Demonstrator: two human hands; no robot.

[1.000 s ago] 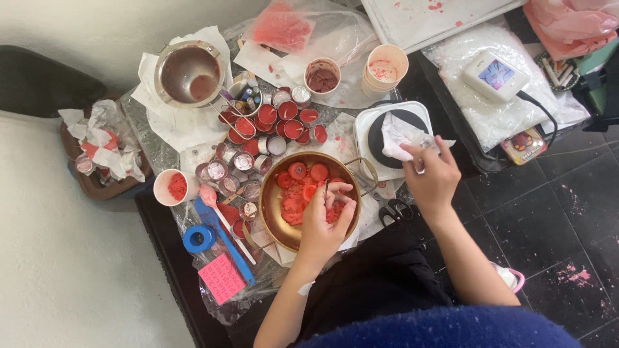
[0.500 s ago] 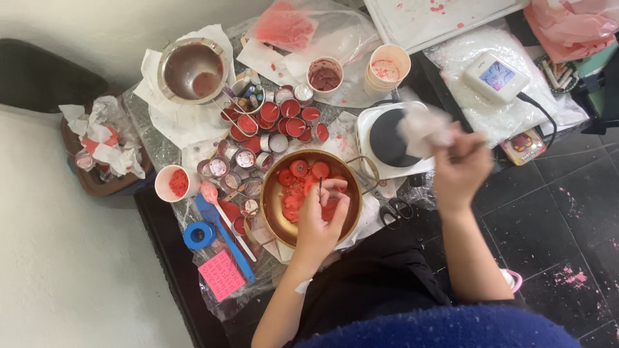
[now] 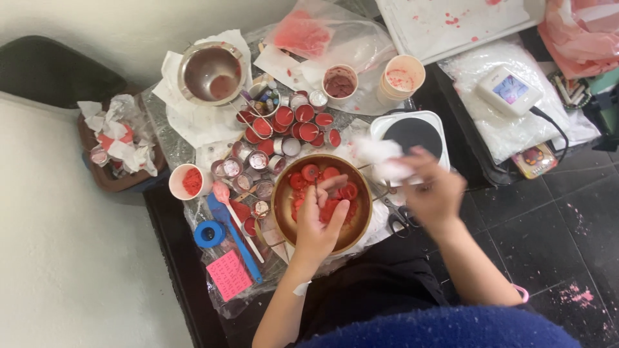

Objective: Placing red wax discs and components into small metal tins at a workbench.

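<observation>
A brass bowl point(image 3: 284, 212) sits in front of me, filled with several small red wax cups point(image 3: 311, 173). My left hand point(image 3: 319, 219) reaches into the bowl and its fingers close on one red cup point(image 3: 348, 191). My right hand point(image 3: 433, 190) hovers to the right of the bowl, over the white hot plate point(image 3: 412, 132), and holds a crumpled white tissue point(image 3: 382, 158). The right hand is blurred.
Behind the bowl lie several small tins with red wax point(image 3: 284, 122), a steel bowl point(image 3: 211, 72), two paper cups point(image 3: 403, 77), a white cup of red powder point(image 3: 187, 182), blue tape point(image 3: 209, 233), a pink note point(image 3: 229, 276), scissors point(image 3: 396, 216) and a white scale point(image 3: 509, 90).
My right hand has lifted the tissue off the hot plate and carried it left toward the bowl. My left hand stays in the bowl on a red cup.
</observation>
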